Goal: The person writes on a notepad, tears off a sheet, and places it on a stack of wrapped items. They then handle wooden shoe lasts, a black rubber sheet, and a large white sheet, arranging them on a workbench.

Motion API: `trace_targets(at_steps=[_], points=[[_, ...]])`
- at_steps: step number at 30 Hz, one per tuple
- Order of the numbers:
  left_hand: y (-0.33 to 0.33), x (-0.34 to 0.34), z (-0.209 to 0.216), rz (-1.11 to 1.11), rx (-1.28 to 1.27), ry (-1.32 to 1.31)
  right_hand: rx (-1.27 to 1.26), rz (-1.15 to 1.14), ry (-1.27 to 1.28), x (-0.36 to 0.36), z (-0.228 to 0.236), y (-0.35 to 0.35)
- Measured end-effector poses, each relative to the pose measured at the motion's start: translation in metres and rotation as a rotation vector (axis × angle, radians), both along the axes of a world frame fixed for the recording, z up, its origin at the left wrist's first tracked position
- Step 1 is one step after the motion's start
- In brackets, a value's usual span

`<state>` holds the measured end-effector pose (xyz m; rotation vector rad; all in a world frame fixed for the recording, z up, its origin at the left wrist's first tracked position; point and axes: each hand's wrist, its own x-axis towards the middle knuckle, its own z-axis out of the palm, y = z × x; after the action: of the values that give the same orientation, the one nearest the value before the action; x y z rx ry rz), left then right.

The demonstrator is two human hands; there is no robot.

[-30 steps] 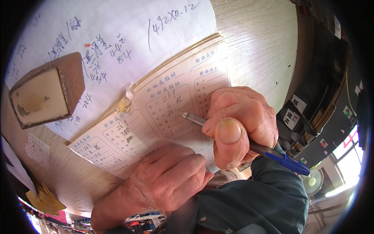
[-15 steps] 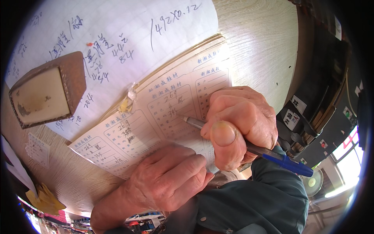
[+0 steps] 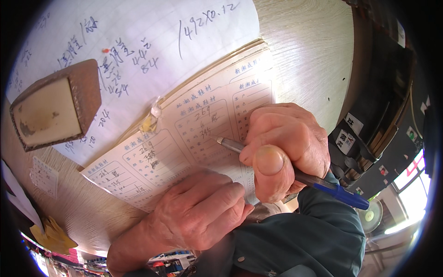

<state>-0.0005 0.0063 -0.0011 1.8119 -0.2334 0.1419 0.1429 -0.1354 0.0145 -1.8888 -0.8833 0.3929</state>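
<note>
Little has shifted since the earlier frame — only the pen [image 3: 295,174] tip has been drawn slightly lower over the printed form pad [image 3: 203,134]. At the far left, a brown block with a pale face [image 3: 53,111] is seen lying on a large white sheet with handwriting [image 3: 138,41]. The left hand [image 3: 198,212] is laid flat on the pad's lower edge, nothing gripped. The right hand [image 3: 284,147] is closed around the blue-capped pen, its tip resting on the pad.
</note>
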Motion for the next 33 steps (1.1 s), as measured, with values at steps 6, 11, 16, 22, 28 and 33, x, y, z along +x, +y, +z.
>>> trace_targets(at_steps=[6,11,16,22,28,33], points=[[-0.0014,-0.0008,-0.0026,0.012,-0.009,-0.013,0.056,0.0,-0.003,-0.0022,-0.0056,0.0037],[0.0,-0.0014,-0.0015,0.004,-0.008,0.005,0.06,0.0,-0.002,-0.0018,-0.0059,0.0036],[0.0001,-0.0014,-0.0016,-0.001,0.0,-0.003,0.054,0.019,0.002,0.0002,-0.0042,0.0009],[0.0011,-0.0021,-0.0021,-0.002,0.001,-0.002,0.048,-0.006,0.036,-0.0039,-0.0053,0.0032],[0.0013,-0.0023,-0.0039,0.004,-0.001,-0.015,-0.005,-0.003,0.025,-0.0043,-0.0026,0.0036],[0.0015,-0.0023,-0.0055,0.01,-0.011,-0.02,-0.008,-0.013,0.033,-0.0054,-0.0026,0.0052]])
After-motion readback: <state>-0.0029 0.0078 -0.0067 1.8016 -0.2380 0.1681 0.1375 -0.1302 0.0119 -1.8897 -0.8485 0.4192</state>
